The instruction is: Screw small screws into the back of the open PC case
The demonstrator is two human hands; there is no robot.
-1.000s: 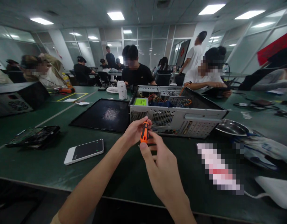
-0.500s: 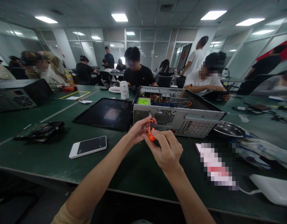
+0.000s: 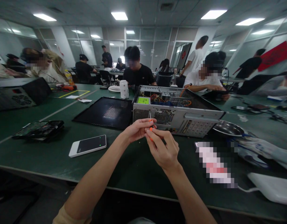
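Hands: left hand (image 3: 136, 130) and right hand (image 3: 164, 149) both pinch the screwdriver (image 3: 150, 127).
Change: screwdriver now mostly hidden; its tip points up by the computer case (image 3: 178, 116).

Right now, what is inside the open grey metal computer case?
Inside the open grey metal computer case: orange cables, a green-labelled component. The near wall hides everything lower down.

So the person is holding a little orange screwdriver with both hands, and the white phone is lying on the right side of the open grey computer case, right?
Not quite. The head view shows the white phone lying left of the open grey computer case, not right. Both the left hand and right hand do hold the little orange screwdriver.
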